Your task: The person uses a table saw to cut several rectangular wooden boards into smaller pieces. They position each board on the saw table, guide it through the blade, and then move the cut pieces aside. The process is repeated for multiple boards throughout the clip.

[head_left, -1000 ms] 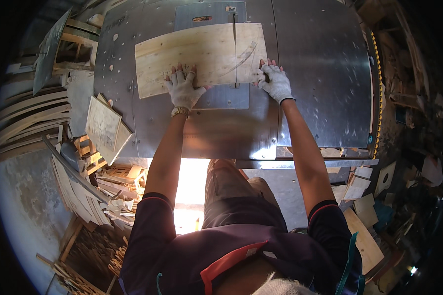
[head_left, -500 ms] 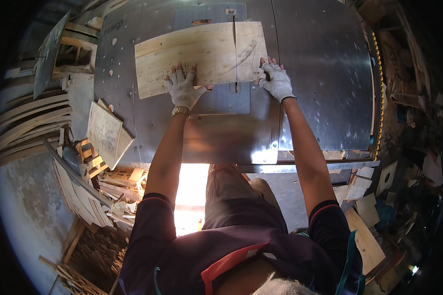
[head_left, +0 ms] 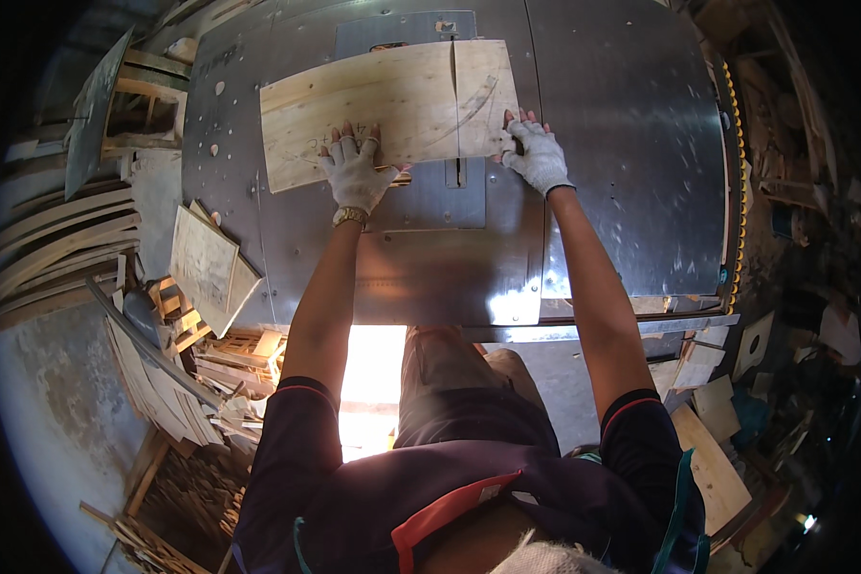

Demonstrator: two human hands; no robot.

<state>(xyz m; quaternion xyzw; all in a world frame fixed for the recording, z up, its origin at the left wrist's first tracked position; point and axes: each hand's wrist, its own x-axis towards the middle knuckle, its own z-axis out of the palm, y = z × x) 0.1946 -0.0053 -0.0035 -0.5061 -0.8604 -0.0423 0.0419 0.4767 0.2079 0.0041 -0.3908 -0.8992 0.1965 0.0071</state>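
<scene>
White knit gloves, seemingly red-trimmed dark sleeves

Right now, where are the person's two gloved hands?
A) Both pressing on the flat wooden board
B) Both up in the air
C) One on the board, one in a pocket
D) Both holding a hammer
A: the left hand lies flat on the wooden board, and the right hand presses its near right corner, on the metal table.

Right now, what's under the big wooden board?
The wooden board lies flat on a grey metal saw table. A cut slot shows in it. Whatever sits beneath the board is covered.
</scene>
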